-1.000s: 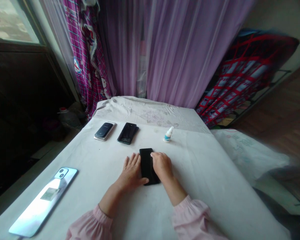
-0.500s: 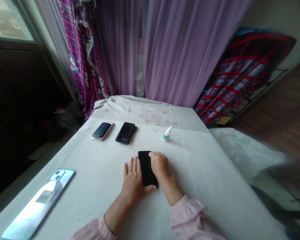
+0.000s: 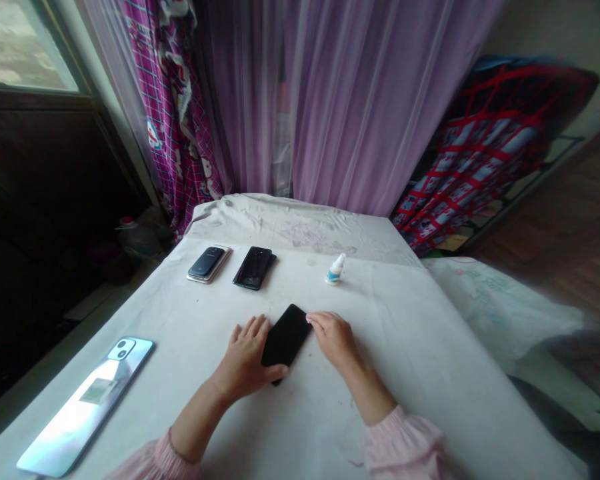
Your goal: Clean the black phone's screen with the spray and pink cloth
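A smartphone with a black screen lies aslant on the white tablecloth, its screen facing up. My left hand steadies it by the left side: the thumb rests across the lower end and the fingers stretch along the edge. At the upper right corner, my right hand is closed with its fingertips pinched together. A small pale bit shows at those fingertips; I cannot tell whether it is a nail or something held. Beyond the hands stands a small white bottle with a blue label and a pointed cap.
Two stacked phones lie at the back left, beside a pair of overlapping black phones. A large silvery-blue phone lies back up at the left edge. Purple curtains hang behind the table.
The smartphone has turned clockwise, its lower end swinging left. My left hand has moved left with it. My right hand has shifted slightly right and down, by the upper right corner.
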Action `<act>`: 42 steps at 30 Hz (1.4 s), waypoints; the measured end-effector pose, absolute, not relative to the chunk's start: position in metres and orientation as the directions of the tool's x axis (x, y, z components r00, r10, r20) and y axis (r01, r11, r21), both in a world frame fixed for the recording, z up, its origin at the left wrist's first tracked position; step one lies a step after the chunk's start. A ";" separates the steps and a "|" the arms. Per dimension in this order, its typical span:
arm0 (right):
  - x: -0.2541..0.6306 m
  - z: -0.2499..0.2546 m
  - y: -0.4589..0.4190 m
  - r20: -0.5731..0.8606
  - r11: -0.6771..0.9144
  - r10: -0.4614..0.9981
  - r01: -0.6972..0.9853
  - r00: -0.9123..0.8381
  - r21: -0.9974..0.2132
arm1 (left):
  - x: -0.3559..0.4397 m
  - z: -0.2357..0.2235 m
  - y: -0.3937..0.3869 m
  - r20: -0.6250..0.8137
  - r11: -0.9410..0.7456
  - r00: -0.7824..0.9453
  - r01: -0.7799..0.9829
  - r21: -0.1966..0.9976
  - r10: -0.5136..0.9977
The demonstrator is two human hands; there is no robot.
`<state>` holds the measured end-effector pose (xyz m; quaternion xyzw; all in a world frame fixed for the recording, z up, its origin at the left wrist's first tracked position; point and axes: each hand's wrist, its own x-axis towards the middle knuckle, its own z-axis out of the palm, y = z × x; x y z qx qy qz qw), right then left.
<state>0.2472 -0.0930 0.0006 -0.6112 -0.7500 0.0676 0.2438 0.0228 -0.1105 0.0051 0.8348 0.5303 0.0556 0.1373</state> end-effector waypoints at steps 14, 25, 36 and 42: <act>0.222 0.011 -0.062 0.208 0.274 0.955 0.902 -0.213 -0.334 | 0.034 -0.029 -0.133 0.163 -0.446 0.417 0.865 0.229 0.894; 0.218 0.008 -0.054 0.229 0.291 0.949 0.885 -0.218 -0.364 | 0.036 -0.023 -0.133 0.186 -0.443 0.408 0.867 0.228 0.894; 0.253 -0.013 -0.126 0.405 0.276 0.911 0.849 -0.082 -0.451 | 0.045 -0.009 -0.137 0.147 -0.376 0.350 0.898 0.227 0.925; 0.255 -0.021 -0.135 0.475 0.291 0.878 0.853 -0.059 -0.434 | 0.039 -0.013 -0.131 0.158 -0.472 0.445 0.843 0.258 0.881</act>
